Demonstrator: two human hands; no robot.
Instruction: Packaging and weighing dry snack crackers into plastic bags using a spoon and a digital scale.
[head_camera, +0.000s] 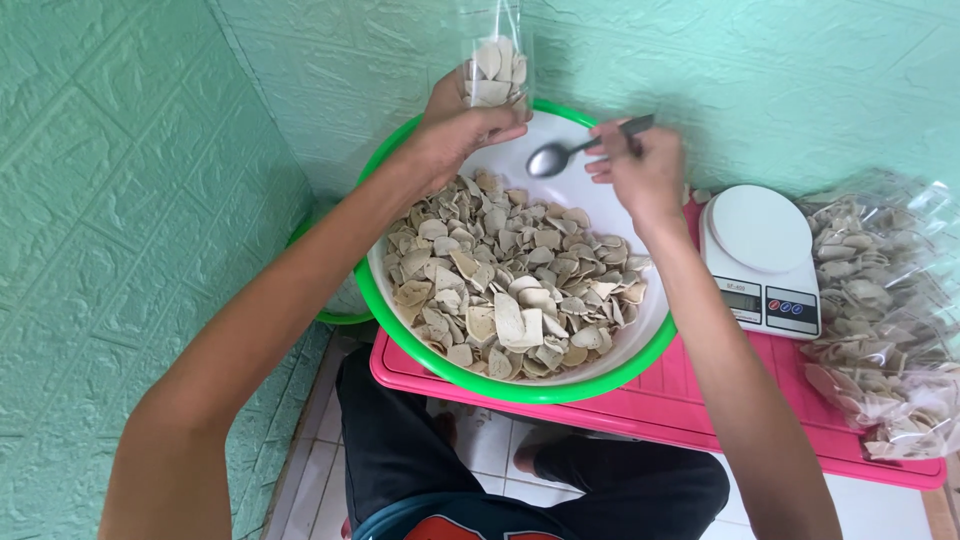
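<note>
A large white basin with a green rim (640, 368) sits on a pink low table (690, 405) and holds many pale flat crackers (515, 280). My left hand (462, 130) is raised over the far side of the basin, gripping a clear plastic bag (494, 62) partly filled with crackers. My right hand (645, 170) holds a metal spoon (560, 156) by its handle, the bowl of the spoon pointing left toward the bag and showing nothing in it.
A white digital kitchen scale (762, 255) stands on the table right of the basin. Several filled clear bags of crackers (885, 320) are piled at the table's right end. Green textured walls close in behind and on the left. My legs (520, 480) are below the table edge.
</note>
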